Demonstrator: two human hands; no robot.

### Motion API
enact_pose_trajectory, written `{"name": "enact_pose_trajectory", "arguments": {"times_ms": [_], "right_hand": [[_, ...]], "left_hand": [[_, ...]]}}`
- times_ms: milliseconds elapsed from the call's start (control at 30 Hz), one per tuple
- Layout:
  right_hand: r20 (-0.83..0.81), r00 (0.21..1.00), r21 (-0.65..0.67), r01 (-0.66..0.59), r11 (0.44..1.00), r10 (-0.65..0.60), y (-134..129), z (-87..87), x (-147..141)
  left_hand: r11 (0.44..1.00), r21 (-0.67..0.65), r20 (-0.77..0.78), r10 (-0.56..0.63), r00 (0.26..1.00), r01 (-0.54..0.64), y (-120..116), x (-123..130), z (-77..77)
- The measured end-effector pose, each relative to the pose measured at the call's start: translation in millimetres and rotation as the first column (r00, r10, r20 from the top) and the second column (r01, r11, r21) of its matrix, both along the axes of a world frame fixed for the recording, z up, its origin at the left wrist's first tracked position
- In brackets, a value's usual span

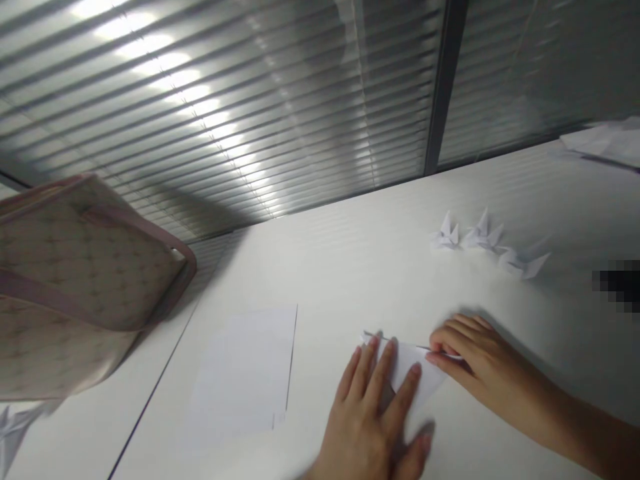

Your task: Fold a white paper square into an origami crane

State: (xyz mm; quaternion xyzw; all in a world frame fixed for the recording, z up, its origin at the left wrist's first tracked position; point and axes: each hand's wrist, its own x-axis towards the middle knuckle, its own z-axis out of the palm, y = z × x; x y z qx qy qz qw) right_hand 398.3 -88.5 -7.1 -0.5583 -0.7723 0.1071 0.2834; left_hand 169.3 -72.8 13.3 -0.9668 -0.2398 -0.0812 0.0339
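A folded piece of white paper lies on the white table under my hands. My left hand rests on its left part with fingers spread, pressing it against the tabletop. At the paper's right corner, my right hand pinches the edge between thumb and curled fingers. Part of the paper is hidden beneath my left fingers.
Flat white sheets lie left of my hands. Several folded paper figures stand at the back right. A patterned bag sits at the left. More paper lies far right, and window blinds rise behind the table.
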Motion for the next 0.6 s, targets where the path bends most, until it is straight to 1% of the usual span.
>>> {"name": "enact_pose_trajectory", "arguments": {"times_ms": [100, 200, 300, 467, 600], "right_hand": [[0.008, 1.000, 0.016, -0.030, 0.999, 0.030, -1.1, -2.1, 2.7], [-0.004, 1.000, 0.028, -0.015, 0.999, 0.015, -3.4, -4.6, 3.8], [-0.025, 1.000, 0.022, -0.006, 1.000, 0.006, -5.5, -6.6, 3.8], [-0.035, 0.999, 0.045, -0.031, 0.998, 0.033, -6.0, -6.0, 5.9], [0.040, 0.997, 0.054, -0.062, 0.997, 0.060, -7.5, -2.9, 9.8]], "left_hand": [[0.999, 0.034, -0.012, 0.020, 1.000, -0.020, 2.6, -3.2, -0.9], [0.996, 0.078, 0.020, 0.038, 0.999, -0.040, 2.7, -5.8, -2.9], [0.991, 0.109, 0.017, 0.073, 0.997, -0.074, 1.4, -6.0, -4.5], [0.996, 0.059, -0.011, 0.064, 0.998, -0.063, 0.6, -5.4, -2.2], [0.997, 0.026, 0.005, 0.078, 0.997, -0.078, -1.0, -5.3, 0.0]]}}
